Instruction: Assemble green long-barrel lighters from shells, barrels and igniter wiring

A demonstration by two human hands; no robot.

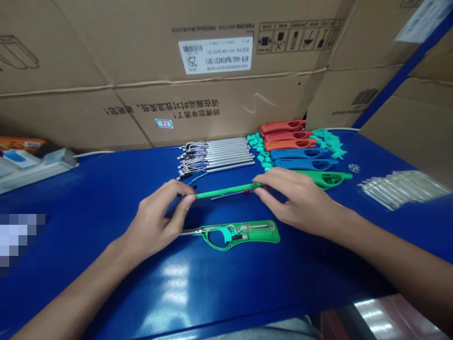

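Observation:
My left hand (159, 222) pinches the left end of a thin green strip (226, 191), and my right hand (295, 198) pinches its right end, so the strip hangs level just above the blue table (88, 198). A thin metal rod with a red tip (233, 193) runs right under the strip. Below it, between my hands, a green lighter half-shell with its inner parts showing (235, 233) lies flat on the table.
Behind my hands lie a row of metal tubes with wires (219, 153), small teal caps (260, 151), red, blue and green lighter shells (300, 151), and teal triggers (327, 141). Clear plastic parts (399, 189) sit at right. Cardboard boxes (212, 71) wall the back; a white box (35, 165) rests at left.

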